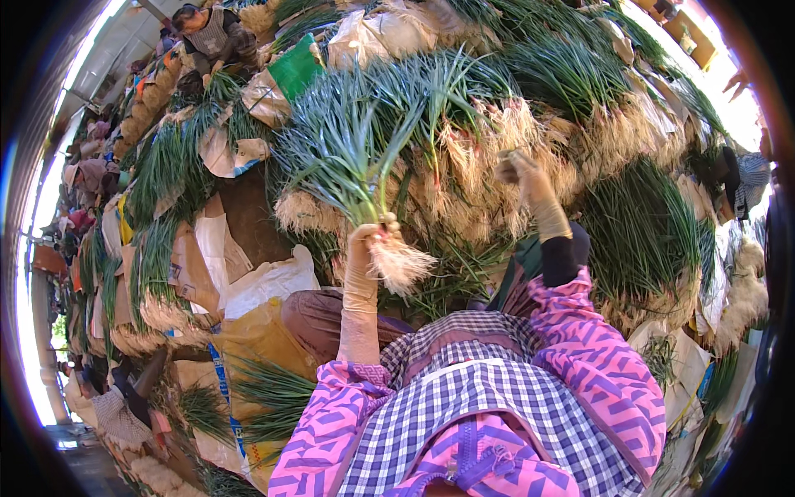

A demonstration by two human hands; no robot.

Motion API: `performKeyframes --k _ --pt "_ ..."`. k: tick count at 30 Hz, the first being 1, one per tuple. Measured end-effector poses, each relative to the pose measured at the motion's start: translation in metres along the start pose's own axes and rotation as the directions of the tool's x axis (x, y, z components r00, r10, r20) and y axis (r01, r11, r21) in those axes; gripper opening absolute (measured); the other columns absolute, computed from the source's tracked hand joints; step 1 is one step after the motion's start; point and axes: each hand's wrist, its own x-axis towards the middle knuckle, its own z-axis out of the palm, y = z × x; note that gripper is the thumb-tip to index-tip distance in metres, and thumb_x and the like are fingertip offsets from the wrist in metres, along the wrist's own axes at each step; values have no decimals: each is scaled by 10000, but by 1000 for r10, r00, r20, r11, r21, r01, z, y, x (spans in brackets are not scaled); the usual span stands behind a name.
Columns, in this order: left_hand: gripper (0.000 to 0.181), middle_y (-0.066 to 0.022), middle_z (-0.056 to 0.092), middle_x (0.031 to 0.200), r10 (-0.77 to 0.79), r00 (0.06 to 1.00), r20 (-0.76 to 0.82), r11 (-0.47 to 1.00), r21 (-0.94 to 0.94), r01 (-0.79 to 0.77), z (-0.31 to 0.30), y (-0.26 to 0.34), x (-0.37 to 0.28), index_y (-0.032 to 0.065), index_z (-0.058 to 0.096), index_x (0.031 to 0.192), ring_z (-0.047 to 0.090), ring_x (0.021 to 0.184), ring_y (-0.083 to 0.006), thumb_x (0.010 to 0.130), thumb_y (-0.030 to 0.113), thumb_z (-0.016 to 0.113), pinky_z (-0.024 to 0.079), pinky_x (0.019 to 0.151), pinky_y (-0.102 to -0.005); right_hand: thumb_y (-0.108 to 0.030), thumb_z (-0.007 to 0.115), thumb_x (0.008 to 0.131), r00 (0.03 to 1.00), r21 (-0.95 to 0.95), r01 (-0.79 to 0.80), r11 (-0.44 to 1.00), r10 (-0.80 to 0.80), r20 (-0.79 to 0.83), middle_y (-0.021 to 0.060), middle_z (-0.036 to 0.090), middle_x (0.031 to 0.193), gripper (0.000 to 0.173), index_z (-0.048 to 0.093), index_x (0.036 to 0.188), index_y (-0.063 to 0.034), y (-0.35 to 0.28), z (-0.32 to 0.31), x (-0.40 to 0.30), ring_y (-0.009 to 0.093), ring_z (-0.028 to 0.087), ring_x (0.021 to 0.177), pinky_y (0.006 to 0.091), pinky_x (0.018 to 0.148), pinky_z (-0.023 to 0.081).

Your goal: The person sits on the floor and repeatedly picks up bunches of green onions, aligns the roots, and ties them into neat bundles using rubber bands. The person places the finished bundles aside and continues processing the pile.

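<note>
My left hand (362, 245), in a thin tan glove, is shut on a bunch of green onions (366, 202) just above its pale roots. The roots hang to the right of my fist and the long leaves spread up and away. My right hand (518, 171), gloved too, is raised with curled fingers in front of the roots of a large heap of green onions (459, 93). Whether it touches a root or holds anything, I cannot tell. Loose green leaves (444, 267) lie on the ground between my arms.
Another green onion pile (643, 230) lies at my right. A yellow sack (264, 338) and a white sack (273, 286) spread beside my left knee. A person (214, 40) sits at the upper left among more onions; other people work along the left and right edges.
</note>
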Motion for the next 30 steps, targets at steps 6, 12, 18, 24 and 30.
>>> performKeyframes --k 6,12,18,24,30 --pt "306 -59 567 844 72 994 -81 996 52 -68 18 4 6 21 532 1020 571 766 -151 785 193 624 503 717 -271 -226 597 937 993 -55 110 992 -112 -26 -14 631 789 200 674 1013 -58 -24 29 15 53 525 680 200 640 430" --pt "478 -110 611 983 86 995 -46 992 92 -82 -15 -22 43 -11 498 1262 590 881 -218 808 91 606 515 750 -347 -335 689 839 997 -609 -73 790 58 -44 112 695 984 485 609 1167 12 75 102 74 208 637 905 324 818 497" --pt "325 -138 651 849 -88 973 -213 983 140 120 -99 1 29 -7 592 1118 646 871 -228 804 76 603 537 847 -387 -342 657 861 986 -760 68 646 70 148 151 687 991 350 663 1097 -83 53 155 -7 256 652 885 368 815 502" --pt "385 -165 661 946 41 964 -262 988 151 -1 -3 -36 28 -43 569 1132 646 910 -262 766 70 602 523 870 -389 -270 552 950 945 -115 -304 946 315 90 68 695 1002 281 650 1102 -55 122 96 28 199 644 891 354 824 504" --pt "437 -149 639 1018 63 982 -179 988 153 -36 0 -32 17 -36 554 1167 628 905 -243 773 150 586 518 820 -373 -293 465 976 815 497 -576 649 404 415 79 627 724 241 614 897 -120 171 141 46 202 564 590 390 583 474"
